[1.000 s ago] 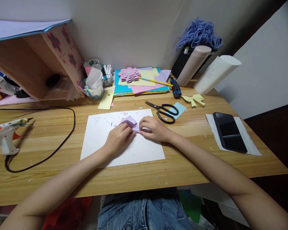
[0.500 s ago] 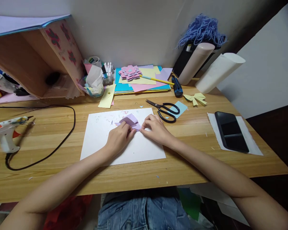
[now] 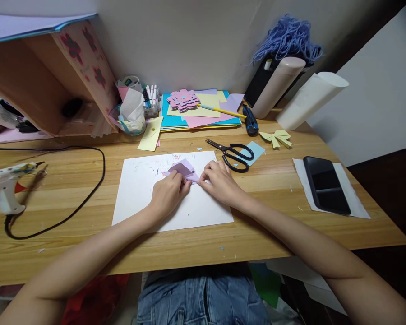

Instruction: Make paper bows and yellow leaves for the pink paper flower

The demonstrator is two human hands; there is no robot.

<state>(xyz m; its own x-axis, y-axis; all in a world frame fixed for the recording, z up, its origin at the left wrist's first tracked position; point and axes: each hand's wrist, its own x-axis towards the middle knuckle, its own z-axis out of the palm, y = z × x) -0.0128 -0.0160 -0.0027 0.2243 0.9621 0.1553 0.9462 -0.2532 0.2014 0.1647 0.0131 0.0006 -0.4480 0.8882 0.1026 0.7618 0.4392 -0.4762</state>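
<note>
A folded piece of purple paper (image 3: 183, 168) lies on a white sheet (image 3: 138, 198) in front of me, one flap raised. My left hand (image 3: 169, 192) has its fingers closed on the near left part of the paper, covering some of it. At the paper's right corner, my right hand (image 3: 217, 181) pinches the edge between thumb and fingertips. Black-handled scissors (image 3: 236, 155) lie just beyond my right hand, partly over a light blue paper piece (image 3: 256, 152).
A glue gun (image 3: 8, 189) with its black cord rests at left. A phone (image 3: 326, 185) lies at right, near a yellow paper bow (image 3: 276, 138). Along the wall stand an open box (image 3: 88, 81), a pink paper flower (image 3: 183, 100), a stapler (image 3: 250, 121) and a white roll (image 3: 311, 101).
The view has shifted slightly. The raised purple flap sits a little lower, and my right hand's fingers have drawn closer together at the corner. Both hands stay on the paper.
</note>
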